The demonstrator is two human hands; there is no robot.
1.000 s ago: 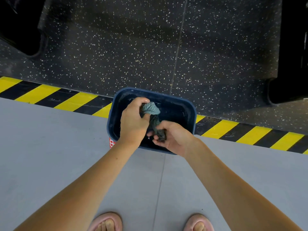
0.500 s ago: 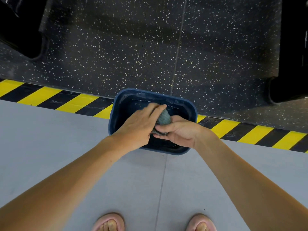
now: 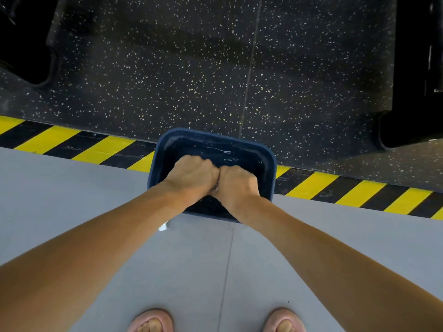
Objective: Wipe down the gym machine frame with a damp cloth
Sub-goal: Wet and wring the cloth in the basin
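Fingers of both hands curled tight into fists, knuckles pressed together. Left hand and right hand held side by side, touching, directly over the near half of the basin. Cloth: almost wholly hidden inside the two fists; only a small grey sliver shows in the gap between the heels of the hands, above the basin. Basin: dark blue, rectangular with rounded corners, on the floor; water glints inside at its far side. Small white tag at the basin's near left corner. Hazard stripe, yellow and black, runs under the basin and out to both sides. Speckled black matting lies beyond the basin; grey floor on its near side. Black machine parts, detail too dark to tell, stand well beyond the basin at far left and far right. Two pink sandals nearest the camera, well short of the basin.
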